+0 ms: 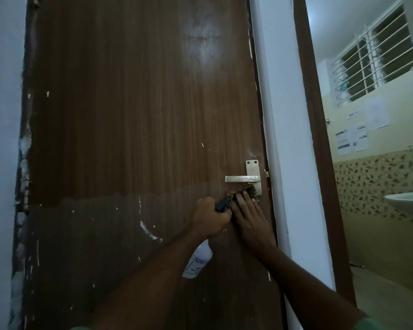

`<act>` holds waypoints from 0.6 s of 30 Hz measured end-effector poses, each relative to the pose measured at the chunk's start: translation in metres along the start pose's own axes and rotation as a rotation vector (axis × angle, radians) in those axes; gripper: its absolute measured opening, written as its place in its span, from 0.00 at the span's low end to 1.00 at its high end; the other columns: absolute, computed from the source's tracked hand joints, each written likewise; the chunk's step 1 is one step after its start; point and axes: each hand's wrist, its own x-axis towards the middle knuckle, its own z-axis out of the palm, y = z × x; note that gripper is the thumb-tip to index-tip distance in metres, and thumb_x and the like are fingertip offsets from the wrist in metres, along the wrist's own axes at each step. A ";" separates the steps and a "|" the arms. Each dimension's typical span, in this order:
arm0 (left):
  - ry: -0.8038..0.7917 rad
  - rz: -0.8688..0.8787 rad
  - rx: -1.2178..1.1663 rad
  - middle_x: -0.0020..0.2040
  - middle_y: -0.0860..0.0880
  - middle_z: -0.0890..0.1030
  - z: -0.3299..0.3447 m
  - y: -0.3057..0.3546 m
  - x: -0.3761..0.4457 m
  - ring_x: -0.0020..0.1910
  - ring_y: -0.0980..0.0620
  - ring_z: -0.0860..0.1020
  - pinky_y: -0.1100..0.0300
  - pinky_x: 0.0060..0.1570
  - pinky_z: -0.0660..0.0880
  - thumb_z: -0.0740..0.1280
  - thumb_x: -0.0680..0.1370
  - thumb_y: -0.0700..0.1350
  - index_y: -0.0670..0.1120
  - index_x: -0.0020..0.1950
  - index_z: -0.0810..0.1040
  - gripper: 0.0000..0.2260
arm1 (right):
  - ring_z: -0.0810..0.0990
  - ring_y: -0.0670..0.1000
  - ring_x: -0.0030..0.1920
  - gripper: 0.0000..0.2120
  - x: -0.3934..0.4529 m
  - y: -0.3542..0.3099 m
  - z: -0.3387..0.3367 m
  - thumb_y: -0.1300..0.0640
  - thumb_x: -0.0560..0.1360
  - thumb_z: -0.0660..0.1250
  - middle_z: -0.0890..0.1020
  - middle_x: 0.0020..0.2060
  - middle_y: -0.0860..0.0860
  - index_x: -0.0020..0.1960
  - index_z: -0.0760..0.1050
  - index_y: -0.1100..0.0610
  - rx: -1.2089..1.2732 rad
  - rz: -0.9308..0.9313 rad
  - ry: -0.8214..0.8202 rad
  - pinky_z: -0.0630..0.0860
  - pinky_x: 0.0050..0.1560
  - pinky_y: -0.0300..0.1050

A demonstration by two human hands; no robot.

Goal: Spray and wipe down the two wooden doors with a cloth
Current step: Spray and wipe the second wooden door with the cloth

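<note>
Left hand (209, 217) fingers curled round spray bottle (197, 263) neck, lower centre. Right hand (250, 217) fingers flat, pressing soft, limp cloth (247, 192) on door (129, 127); bunch to grip.

The cloth (244, 194) shows only as a dark bunched edge above the right hand (250, 220), whose fingers cover the rest; its colour and full shape cannot be told. The spray bottle (197, 262) is largely hidden: the left hand (209, 217) covers its neck, and only the black trigger tip and the white body below the wrist show. Its label print is too small to read. The door (129, 139) is cut off at the top and bottom edges. The lower part of the handle plate (254, 177) sits behind the cloth.
</note>
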 end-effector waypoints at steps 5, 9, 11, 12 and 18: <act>0.034 0.053 0.005 0.27 0.47 0.74 0.005 -0.001 0.006 0.24 0.54 0.68 0.57 0.27 0.67 0.71 0.79 0.42 0.36 0.36 0.78 0.14 | 0.67 0.65 0.76 0.29 0.070 0.002 0.002 0.57 0.79 0.69 0.70 0.75 0.63 0.78 0.67 0.62 0.062 0.060 -0.054 0.68 0.74 0.66; 0.058 0.045 -0.075 0.26 0.46 0.75 0.011 -0.012 0.015 0.23 0.54 0.69 0.55 0.27 0.67 0.69 0.76 0.47 0.38 0.35 0.78 0.15 | 0.58 0.62 0.81 0.32 0.035 -0.022 0.031 0.52 0.79 0.66 0.64 0.80 0.59 0.81 0.62 0.58 0.178 0.073 0.065 0.58 0.79 0.62; 0.055 0.065 -0.074 0.29 0.41 0.78 0.013 -0.015 0.020 0.24 0.52 0.71 0.51 0.27 0.69 0.67 0.75 0.51 0.39 0.37 0.79 0.16 | 0.52 0.60 0.83 0.35 0.020 -0.016 0.043 0.50 0.80 0.64 0.59 0.82 0.58 0.83 0.56 0.56 0.199 -0.045 0.019 0.56 0.80 0.62; 0.059 0.083 -0.071 0.29 0.41 0.78 0.013 -0.017 0.024 0.25 0.51 0.71 0.50 0.27 0.69 0.67 0.75 0.51 0.39 0.37 0.79 0.16 | 0.52 0.59 0.83 0.36 0.028 -0.009 0.044 0.49 0.81 0.65 0.58 0.82 0.57 0.83 0.54 0.55 0.182 -0.074 -0.002 0.57 0.80 0.62; 0.074 0.096 -0.081 0.27 0.42 0.74 0.012 -0.028 0.039 0.25 0.50 0.68 0.49 0.27 0.65 0.66 0.73 0.50 0.37 0.34 0.75 0.17 | 0.67 0.65 0.77 0.28 0.087 -0.010 0.046 0.48 0.84 0.57 0.66 0.77 0.67 0.80 0.60 0.60 0.214 0.123 0.013 0.66 0.75 0.68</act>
